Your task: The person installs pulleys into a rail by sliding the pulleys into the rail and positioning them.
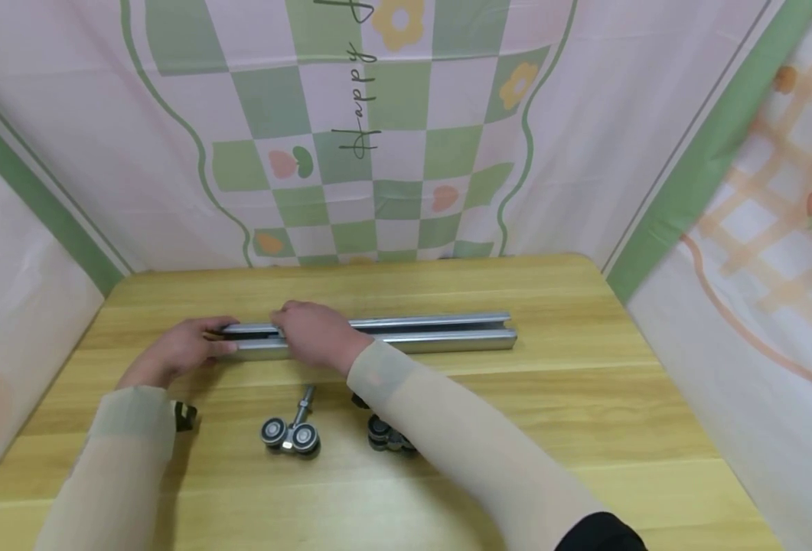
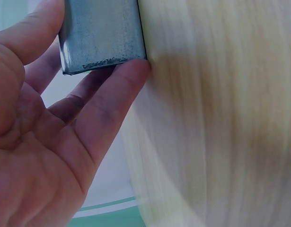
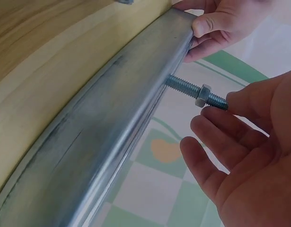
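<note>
A silvery metal channel rail (image 1: 447,342) lies lengthwise on the table, its slot facing up. My left hand (image 1: 181,348) grips the rail's left end between thumb and fingers; in the left wrist view its fingertips (image 2: 133,71) lie right at the end edge. Over the left part of the slot is my right hand (image 1: 319,334). The right wrist view shows a threaded bolt (image 3: 183,86) sticking out of the slot, with a hex nut (image 3: 203,95) on it. My right thumb and fingers pinch the bolt's tip. Whatever the bolt joins inside the rail is hidden.
In front of the rail lies a roller trolley (image 1: 291,436) with its bolt pointing away from me. Another roller trolley (image 1: 381,435) is partly covered by my right sleeve. A small black part (image 1: 185,415) sits beside my left sleeve. Patterned cloth (image 1: 406,153) hangs behind the table.
</note>
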Motion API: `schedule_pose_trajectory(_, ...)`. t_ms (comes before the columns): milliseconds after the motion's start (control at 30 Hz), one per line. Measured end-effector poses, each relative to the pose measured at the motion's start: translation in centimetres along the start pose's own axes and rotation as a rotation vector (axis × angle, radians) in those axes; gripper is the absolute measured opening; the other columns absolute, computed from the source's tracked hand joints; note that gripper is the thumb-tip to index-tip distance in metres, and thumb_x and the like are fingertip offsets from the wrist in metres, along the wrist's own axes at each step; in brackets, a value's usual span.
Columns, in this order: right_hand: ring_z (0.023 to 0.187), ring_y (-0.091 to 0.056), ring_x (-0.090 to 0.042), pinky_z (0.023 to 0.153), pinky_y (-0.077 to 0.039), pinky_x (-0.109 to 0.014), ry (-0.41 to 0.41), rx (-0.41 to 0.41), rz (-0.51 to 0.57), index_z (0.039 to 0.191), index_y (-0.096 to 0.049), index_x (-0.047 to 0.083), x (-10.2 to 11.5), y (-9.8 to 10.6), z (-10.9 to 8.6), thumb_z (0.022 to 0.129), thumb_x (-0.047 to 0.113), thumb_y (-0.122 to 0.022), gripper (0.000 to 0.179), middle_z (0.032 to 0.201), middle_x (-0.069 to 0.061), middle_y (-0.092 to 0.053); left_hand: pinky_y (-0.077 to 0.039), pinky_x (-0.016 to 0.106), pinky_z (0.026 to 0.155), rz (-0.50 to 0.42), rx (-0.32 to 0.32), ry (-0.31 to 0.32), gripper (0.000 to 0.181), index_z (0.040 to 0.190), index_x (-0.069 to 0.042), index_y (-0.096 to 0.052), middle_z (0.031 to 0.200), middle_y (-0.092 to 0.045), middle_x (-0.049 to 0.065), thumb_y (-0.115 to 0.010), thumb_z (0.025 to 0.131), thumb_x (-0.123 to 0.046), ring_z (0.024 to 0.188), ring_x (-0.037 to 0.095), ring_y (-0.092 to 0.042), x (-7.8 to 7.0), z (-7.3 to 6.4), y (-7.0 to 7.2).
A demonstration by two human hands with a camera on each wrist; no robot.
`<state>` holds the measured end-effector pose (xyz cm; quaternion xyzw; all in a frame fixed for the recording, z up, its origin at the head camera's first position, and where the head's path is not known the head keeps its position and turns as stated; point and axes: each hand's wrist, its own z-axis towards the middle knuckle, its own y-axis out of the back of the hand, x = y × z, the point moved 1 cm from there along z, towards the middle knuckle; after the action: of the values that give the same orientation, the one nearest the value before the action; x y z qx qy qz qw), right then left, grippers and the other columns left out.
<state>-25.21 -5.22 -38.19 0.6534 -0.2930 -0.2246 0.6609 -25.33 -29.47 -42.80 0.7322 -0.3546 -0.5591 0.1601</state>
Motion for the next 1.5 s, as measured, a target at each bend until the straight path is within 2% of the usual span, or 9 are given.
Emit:
schedule_pose_trajectory(267,0.118,-0.057,-0.014,0.098,-0.044,-0.023,0.002,0.019,0.008,0.144,-0.054,0.017,0.8,0.1,1.1,0.098,0.010,-0.060,0.047,0.136,-0.001,-0.059,-0.053,0.040,0.083,0.009,-0.004,-0.014,0.064,0.149,-0.001,-0.043,0.139,-0.044,0.030,-0.069,0.096,-0.026,0.111,0.036,-0.053,0.1,0.0,0.0)
schedule_pose_trajectory(600,0.122,-0.055,-0.010,0.098,-0.044,-0.022,-0.079,0.072,0.078,0.149,-0.048,0.025,2.1,0.1,2.5,0.099,0.013,-0.060,0.052,0.146,0.012,-0.049,-0.048,0.044,0.087,0.012,-0.001,-0.004,0.066,0.149,-0.006,-0.045,0.139,-0.045,0.028,-0.071,0.094,-0.031,0.112,0.037,-0.051,0.3,0.2,0.3)
schedule_pose_trajectory(833,0.120,-0.056,-0.008,0.093,-0.047,-0.023,-0.099,0.075,0.091,0.151,-0.044,0.026,3.2,0.0,3.2,0.104,0.016,-0.052,0.050,0.139,0.011,-0.056,-0.048,0.049,0.091,0.019,0.002,-0.030,0.069,0.150,-0.003,-0.042,0.138,-0.046,0.030,-0.071,0.094,-0.031,0.111,0.038,-0.053,0.5,0.2,0.4)
schedule_pose_trajectory(1033,0.120,-0.055,-0.009,0.097,-0.045,-0.025,-0.073,0.057,0.051,0.152,-0.042,0.027,4.2,-0.5,4.0,0.106,0.026,-0.049,0.046,0.137,0.011,-0.057,-0.050,0.047,0.093,-0.019,0.010,-0.007,0.073,0.151,0.001,-0.037,0.141,-0.043,0.032,-0.071,0.094,-0.031,0.116,0.040,-0.052,0.6,0.3,0.2)
schedule_pose_trajectory(1167,0.131,-0.045,-0.008,0.103,-0.040,-0.024,-0.045,0.047,0.003,0.156,-0.035,0.023,4.8,-1.1,4.3,0.108,0.028,-0.042,0.048,0.149,0.010,-0.046,-0.049,0.048,0.094,-0.016,0.012,0.009,0.072,0.150,0.002,-0.038,0.144,-0.040,0.032,-0.070,0.095,-0.030,0.123,0.044,-0.047,0.6,0.3,0.3)
schedule_pose_trajectory(1300,0.141,-0.029,-0.006,0.109,-0.032,-0.025,-0.053,0.066,-0.006,0.159,-0.024,0.021,5.2,-1.5,4.5,0.109,0.028,-0.037,0.053,0.159,0.010,-0.030,-0.048,0.050,0.095,0.028,0.010,-0.014,0.066,0.147,0.005,-0.042,0.144,-0.040,0.034,-0.069,0.096,-0.027,0.127,0.048,-0.042,0.5,0.3,0.4)
schedule_pose_trajectory(1500,0.142,-0.024,-0.004,0.109,-0.033,-0.027,-0.061,0.100,0.016,0.161,-0.017,0.024,5.4,-1.8,4.6,0.109,0.030,-0.036,0.055,0.161,0.011,-0.024,-0.047,0.051,0.096,0.040,0.012,-0.025,0.062,0.146,0.006,-0.042,0.145,-0.039,0.034,-0.067,0.097,-0.022,0.130,0.050,-0.039,0.4,0.2,0.4)
